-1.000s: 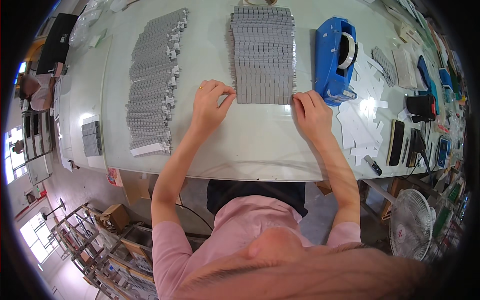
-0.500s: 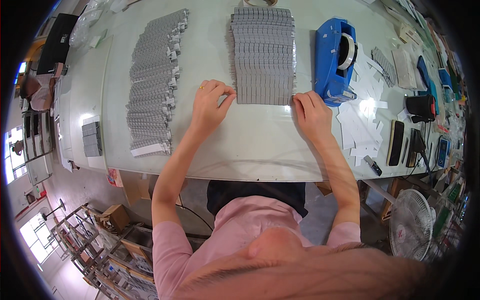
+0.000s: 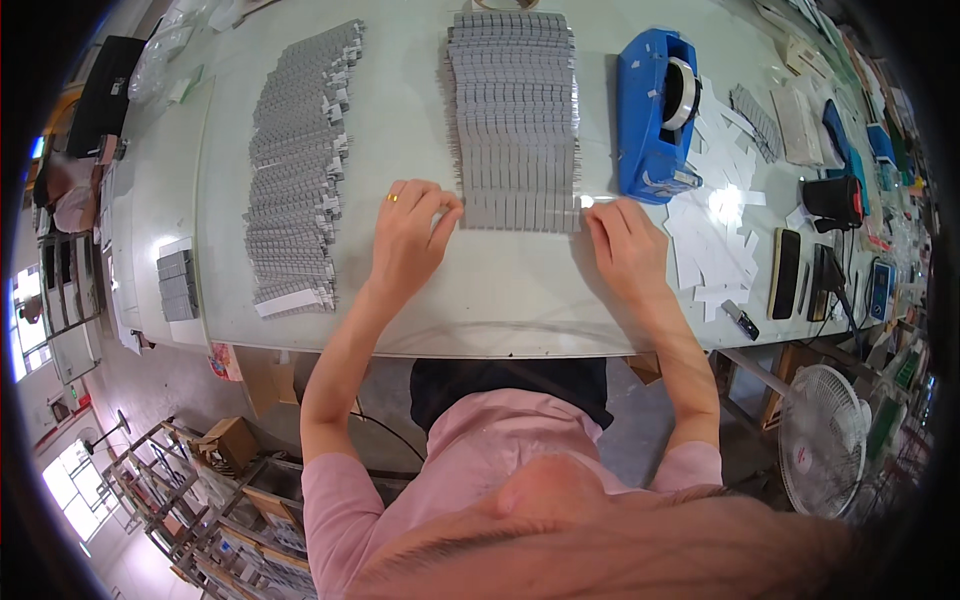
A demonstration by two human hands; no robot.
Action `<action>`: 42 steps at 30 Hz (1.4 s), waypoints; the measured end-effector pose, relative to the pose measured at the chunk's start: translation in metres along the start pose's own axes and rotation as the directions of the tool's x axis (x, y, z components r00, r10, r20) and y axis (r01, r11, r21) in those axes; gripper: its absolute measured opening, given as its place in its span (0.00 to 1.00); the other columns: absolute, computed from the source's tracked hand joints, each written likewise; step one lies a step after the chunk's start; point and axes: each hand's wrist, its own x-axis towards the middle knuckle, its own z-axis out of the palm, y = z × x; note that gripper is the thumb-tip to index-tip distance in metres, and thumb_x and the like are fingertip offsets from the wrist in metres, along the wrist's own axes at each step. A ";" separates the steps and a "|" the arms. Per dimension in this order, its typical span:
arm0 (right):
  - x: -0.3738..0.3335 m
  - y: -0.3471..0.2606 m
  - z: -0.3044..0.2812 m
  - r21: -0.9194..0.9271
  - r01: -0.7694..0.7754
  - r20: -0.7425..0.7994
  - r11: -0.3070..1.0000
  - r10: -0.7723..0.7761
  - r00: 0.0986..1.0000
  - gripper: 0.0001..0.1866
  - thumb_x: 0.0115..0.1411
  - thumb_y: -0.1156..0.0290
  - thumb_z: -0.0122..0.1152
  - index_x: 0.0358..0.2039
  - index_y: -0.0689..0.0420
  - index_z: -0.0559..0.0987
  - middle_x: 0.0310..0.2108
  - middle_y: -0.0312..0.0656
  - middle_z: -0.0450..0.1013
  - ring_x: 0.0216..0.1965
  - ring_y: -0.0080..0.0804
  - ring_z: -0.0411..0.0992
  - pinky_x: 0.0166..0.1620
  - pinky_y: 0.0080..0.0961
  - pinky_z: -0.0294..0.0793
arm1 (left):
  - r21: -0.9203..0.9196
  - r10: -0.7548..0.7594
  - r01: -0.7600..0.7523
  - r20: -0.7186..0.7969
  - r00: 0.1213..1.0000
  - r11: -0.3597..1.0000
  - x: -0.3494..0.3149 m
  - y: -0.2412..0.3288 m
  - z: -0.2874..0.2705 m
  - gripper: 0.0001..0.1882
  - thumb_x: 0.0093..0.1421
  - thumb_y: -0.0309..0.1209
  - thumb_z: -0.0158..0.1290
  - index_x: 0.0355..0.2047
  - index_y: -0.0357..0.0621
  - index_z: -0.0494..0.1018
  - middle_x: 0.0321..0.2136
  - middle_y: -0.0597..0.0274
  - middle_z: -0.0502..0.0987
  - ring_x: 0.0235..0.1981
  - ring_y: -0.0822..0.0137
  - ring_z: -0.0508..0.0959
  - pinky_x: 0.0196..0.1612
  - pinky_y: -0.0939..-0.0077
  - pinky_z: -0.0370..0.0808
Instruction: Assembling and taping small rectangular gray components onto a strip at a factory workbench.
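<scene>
A long overlapping row of grey slotted sheets [image 3: 512, 110] lies on the table in front of me. Its nearest sheet [image 3: 520, 210] is marked by narrow upright lines. My left hand [image 3: 408, 225], with a ring on one finger, is closed in a pinch at that sheet's left edge. At the right edge, my right hand [image 3: 628, 242] pinches too, beside a small shiny spot. Thumbs and forefingers hide the exact points of contact. To the left runs a second, less even row of similar grey pieces [image 3: 295, 170], with a white strip at its near end.
A blue tape dispenser [image 3: 640, 120] stands right of the row, beside scattered white paper strips [image 3: 710, 240]. Farther right are a phone [image 3: 785, 272], a black cup [image 3: 832, 203] and a small cutter [image 3: 740, 320]. A small grey stack [image 3: 178, 285] lies far left. A fan [image 3: 822, 440] stands below the table.
Both hands have shifted toward me, and the nearest sheet's front edge has come closer with them. The whole view has also shifted slightly.
</scene>
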 end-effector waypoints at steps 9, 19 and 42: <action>-0.053 -0.011 -0.011 0.046 0.023 0.072 0.999 -0.026 0.997 0.09 0.49 0.79 0.66 0.31 0.54 0.77 0.28 0.36 0.71 0.27 0.34 0.73 0.27 0.28 0.72 | -0.017 -0.149 0.152 0.119 0.982 0.988 -0.064 0.035 0.000 0.05 0.54 0.25 0.61 0.31 0.46 0.76 0.33 0.64 0.73 0.38 0.57 0.72 0.41 0.61 0.68; -0.083 0.021 -0.050 -0.248 -0.240 -0.114 0.938 0.218 0.969 0.11 0.52 0.72 0.68 0.37 0.53 0.80 0.34 0.40 0.74 0.35 0.43 0.73 0.34 0.36 0.73 | 0.108 -0.171 0.174 -0.032 0.985 0.979 -0.088 0.038 -0.013 0.07 0.53 0.25 0.64 0.32 0.44 0.78 0.34 0.59 0.74 0.38 0.54 0.73 0.43 0.60 0.69; -0.099 -0.055 -0.042 0.663 -0.551 0.043 0.507 0.709 0.704 0.08 0.68 0.77 0.52 0.45 0.62 0.77 0.27 0.32 0.69 0.27 0.16 0.65 0.31 0.15 0.66 | 0.116 -0.038 0.031 0.055 0.998 0.993 -0.101 0.044 -0.004 0.20 0.52 0.29 0.63 0.48 0.53 0.79 0.40 0.67 0.72 0.42 0.61 0.72 0.44 0.62 0.69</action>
